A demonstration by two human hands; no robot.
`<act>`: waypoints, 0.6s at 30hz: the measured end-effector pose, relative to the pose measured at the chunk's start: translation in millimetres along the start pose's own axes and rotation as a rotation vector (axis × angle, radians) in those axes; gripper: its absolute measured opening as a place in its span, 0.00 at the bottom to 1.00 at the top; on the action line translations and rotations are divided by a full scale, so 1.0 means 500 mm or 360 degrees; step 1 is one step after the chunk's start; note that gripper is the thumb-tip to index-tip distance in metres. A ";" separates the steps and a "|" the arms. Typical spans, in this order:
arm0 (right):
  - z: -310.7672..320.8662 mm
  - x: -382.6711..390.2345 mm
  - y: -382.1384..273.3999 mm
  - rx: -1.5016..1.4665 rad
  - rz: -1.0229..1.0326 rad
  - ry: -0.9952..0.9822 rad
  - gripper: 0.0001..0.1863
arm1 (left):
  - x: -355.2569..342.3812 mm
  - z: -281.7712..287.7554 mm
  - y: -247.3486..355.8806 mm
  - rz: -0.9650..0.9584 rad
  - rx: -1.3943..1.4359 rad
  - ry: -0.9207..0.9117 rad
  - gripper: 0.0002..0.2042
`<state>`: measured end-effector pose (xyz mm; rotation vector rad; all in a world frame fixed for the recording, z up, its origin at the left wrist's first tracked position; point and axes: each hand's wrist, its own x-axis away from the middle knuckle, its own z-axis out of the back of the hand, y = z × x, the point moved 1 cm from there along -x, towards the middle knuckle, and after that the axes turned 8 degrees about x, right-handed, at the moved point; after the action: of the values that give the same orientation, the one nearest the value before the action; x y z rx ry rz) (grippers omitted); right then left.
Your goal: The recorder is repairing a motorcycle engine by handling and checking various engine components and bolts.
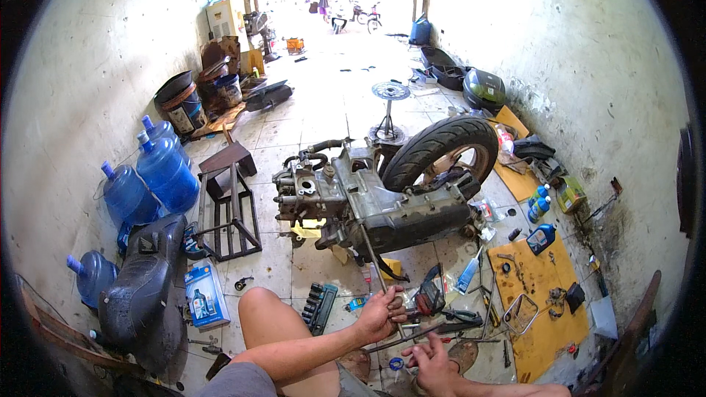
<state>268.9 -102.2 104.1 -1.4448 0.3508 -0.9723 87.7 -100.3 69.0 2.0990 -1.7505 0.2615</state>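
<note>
My left hand (379, 317) is closed around the shaft of a long T-handle wrench (372, 256). The shaft slants up to the side of a scooter engine (353, 191) that lies on the floor with its rear wheel (445, 154) attached. Below my left hand a thin dark crossbar runs toward the right. Near the right end of that bar is my right hand (435, 366), its fingers loosely bent and apart, with nothing visible in them. A blue ring-shaped item (396, 363) lies just left of my right hand.
A socket set (318, 309) and scattered tools (460, 316) lie before me. Cardboard (540, 345) with small parts is at right, near bottles (539, 209). At left are a scooter seat (143, 287), a boxed oil pack (207, 295), a metal frame (229, 213) and blue water jugs (168, 173).
</note>
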 end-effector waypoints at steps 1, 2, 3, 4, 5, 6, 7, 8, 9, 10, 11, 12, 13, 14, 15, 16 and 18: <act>0.028 -0.011 -0.011 0.0157 -0.0161 -0.0080 0.11 | 0.000 -0.001 0.000 0.0013 -0.0014 -0.0029 0.11; 0.027 -0.012 -0.017 0.0856 0.0238 0.0285 0.12 | -0.001 -0.001 -0.001 0.0008 -0.0020 -0.0027 0.11; 0.043 -0.011 -0.020 0.1009 0.0637 0.0477 0.13 | -0.002 -0.002 -0.002 0.0005 -0.0006 -0.0052 0.11; 0.064 0.000 -0.015 0.1154 0.1036 0.0666 0.14 | -0.004 -0.003 -0.003 -0.0015 -0.0055 0.0010 0.11; 0.080 0.014 -0.001 0.1289 0.1436 0.0855 0.16 | -0.006 -0.004 -0.004 -0.0028 -0.0084 0.0045 0.11; 0.089 0.022 0.024 0.1275 0.1473 0.0839 0.18 | -0.008 -0.005 -0.004 -0.0015 -0.0095 0.0106 0.10; 0.094 0.017 0.057 0.1451 0.1259 0.0641 0.14 | -0.011 -0.008 -0.005 -0.0026 -0.0089 0.0072 0.11; 0.092 -0.004 0.095 0.1608 0.1035 0.0442 0.10 | -0.013 -0.009 -0.004 -0.0013 -0.0070 0.0068 0.11; 0.088 -0.027 0.134 0.1754 0.0811 0.0247 0.07 | -0.017 -0.012 -0.002 0.0008 -0.0022 0.0083 0.11; 0.076 -0.049 0.177 0.2138 0.0330 -0.0730 0.07 | -0.017 -0.013 -0.001 0.0010 0.0018 0.0065 0.11; 0.078 -0.057 0.199 0.2055 0.0378 -0.0710 0.07 | -0.020 -0.016 0.000 -0.0028 -0.0040 0.0045 0.12; 0.062 -0.049 0.220 0.1952 0.0416 -0.0699 0.07 | -0.019 -0.015 0.002 -0.0054 -0.0087 0.0079 0.12; 0.052 -0.045 0.230 0.1847 0.0443 -0.0696 0.07 | -0.020 -0.016 0.003 -0.0062 -0.0095 0.0147 0.12; 0.043 -0.036 0.232 0.1739 0.0458 -0.0702 0.08 | -0.019 -0.017 0.005 -0.0094 -0.0138 0.0156 0.13; 0.032 -0.011 0.229 0.1635 0.0474 -0.0702 0.08 | -0.019 -0.016 0.006 -0.0112 -0.0148 0.0183 0.14; 0.038 -0.015 0.219 0.1658 0.0199 -0.0925 0.12 | -0.020 -0.016 0.008 -0.0120 -0.0133 0.0185 0.14; 0.049 0.000 0.183 0.1607 0.0164 -0.0693 0.12 | -0.022 -0.013 0.011 -0.0169 -0.0193 0.0163 0.14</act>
<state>318.2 -100.4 23.0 -0.6539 -0.3587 -0.5681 81.0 -88.4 71.5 2.0467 -1.5515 0.2227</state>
